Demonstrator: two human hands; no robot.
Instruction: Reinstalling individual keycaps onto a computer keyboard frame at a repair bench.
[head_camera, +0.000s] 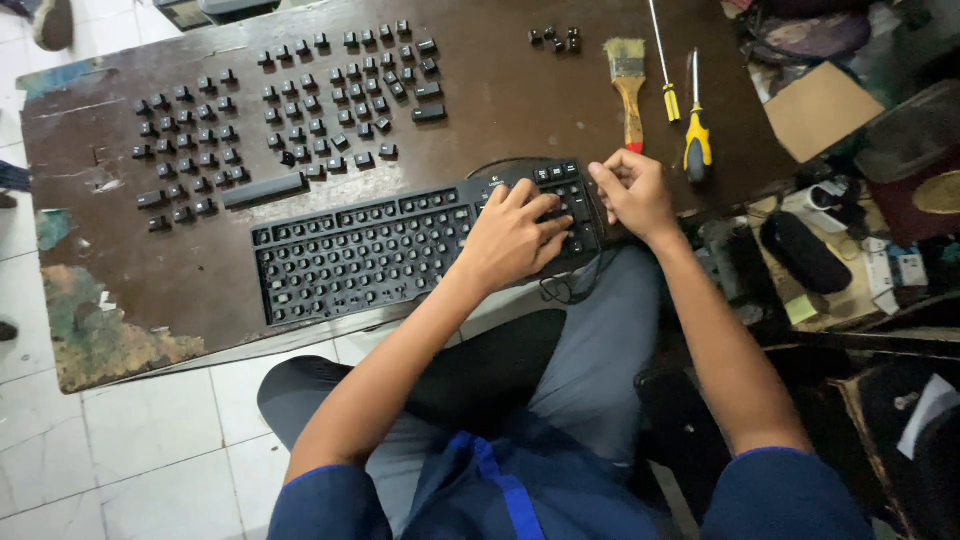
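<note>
Your left hand (512, 240) lies flat on the right end of the black keyboard (420, 240), fingers loosely spread and pressing down on the keys that remain there, the fingertips reaching toward the keyboard's right edge. Your right hand (632, 190) sits at the keyboard's upper right corner, fingers curled in and bunched together against the thumb as if pinching something small; whether a keycap is between them you cannot tell from here. The keyboard itself lies slanted along the near edge of the worn brown table (500, 90), its right end hanging slightly over your lap, and most of its keycaps are off, leaving rows of bare sockets across its left and middle parts. Beyond the keyboard, on the far left part of the table, the removed keycaps (290, 110) are laid out in neat rows in several groups, with the long space bar (263, 190) lying just past the keyboard's upper left corner. A small cluster of keycaps (556, 39) sits apart, well beyond the keyboard's right end. Just past your right hand, beyond the keyboard's right corner, lie a paintbrush (628, 88) with a wooden handle, a thin yellow-handled screwdriver (663, 65), and a yellow and black screwdriver (696, 128), all side by side.
</note>
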